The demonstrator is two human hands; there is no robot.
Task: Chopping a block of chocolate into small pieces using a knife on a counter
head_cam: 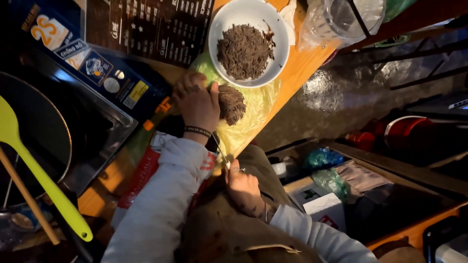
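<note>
My left hand (197, 103) presses on a dark brown fibrous lump (232, 103) that lies on a yellow-green plastic sheet (258, 104) on the wooden table (300, 68). A dark band circles that wrist. Lower down, my right hand (243, 187) is closed around the handle of a thin knife (222, 151), whose blade points up toward the lump. Just beyond the lump stands a white bowl (223, 19) filled with brown shreds (245, 51).
A dark pan (34, 126) sits at the left on a metal stove, with a yellow-green spatula (44, 180) and a wooden stick (27, 197) across it. A blue box (92, 68) and a dark printed sheet (151, 27) lie behind my left hand. Clear plastic bag (336, 19), red bowls (404, 129), white carton (324, 207).
</note>
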